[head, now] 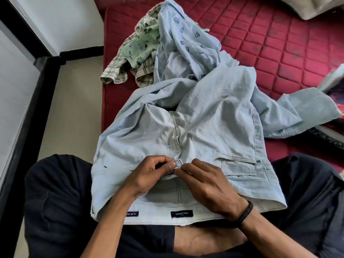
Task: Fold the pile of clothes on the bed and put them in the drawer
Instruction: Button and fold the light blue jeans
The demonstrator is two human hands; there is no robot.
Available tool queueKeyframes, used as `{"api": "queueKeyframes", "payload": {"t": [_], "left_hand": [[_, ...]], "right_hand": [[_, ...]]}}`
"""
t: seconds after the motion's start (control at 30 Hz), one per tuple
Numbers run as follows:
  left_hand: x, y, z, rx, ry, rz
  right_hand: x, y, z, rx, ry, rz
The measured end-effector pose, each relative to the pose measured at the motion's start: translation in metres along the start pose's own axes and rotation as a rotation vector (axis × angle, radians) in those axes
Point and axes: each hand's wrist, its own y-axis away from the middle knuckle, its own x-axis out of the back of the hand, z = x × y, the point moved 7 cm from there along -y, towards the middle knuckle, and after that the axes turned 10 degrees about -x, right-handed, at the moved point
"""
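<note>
Pale blue jeans lie across my lap with the waistband toward me and the legs trailing onto the red mattress. My left hand pinches the left side of the waistband at the fly. Opposite it, my right hand pinches the other side at the button; the two sets of fingertips meet there. Beyond the jeans sits a pile of a light blue printed shirt, a green patterned garment and a checked shirt. No drawer is in view.
The mattress edge runs along the left, with beige floor beside it and a white wall with black trim. A grey pillow lies at the top right. More fabric shows at the right edge.
</note>
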Motion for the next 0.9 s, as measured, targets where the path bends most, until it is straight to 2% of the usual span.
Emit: {"api": "queueKeyframes", "payload": {"t": [0.13, 0.27, 0.33, 0.43, 0.57, 0.73, 0.9], "left_hand": [[0.000, 0.000, 0.000, 0.031, 0.179, 0.010], [0.004, 0.000, 0.007, -0.039, 0.088, 0.056], [0.007, 0.000, 0.011, -0.090, -0.013, 0.073], [0.012, 0.002, 0.012, -0.131, -0.052, 0.088], [0.016, 0.002, 0.014, -0.173, -0.115, 0.112], [0.016, 0.002, 0.002, -0.070, -0.089, 0.046], [0.007, 0.001, 0.006, -0.147, -0.416, -0.057]], "right_hand": [[-0.001, -0.005, -0.002, -0.038, -0.054, -0.016], [-0.014, -0.006, 0.011, -0.208, -0.201, -0.168], [-0.021, -0.006, 0.014, -0.230, -0.203, -0.216], [-0.019, -0.008, 0.017, -0.229, -0.180, -0.129], [-0.023, -0.005, 0.025, -0.345, -0.227, -0.057], [-0.027, -0.008, 0.023, -0.278, -0.093, -0.010], [-0.017, -0.006, 0.014, -0.224, -0.041, 0.049]]}}
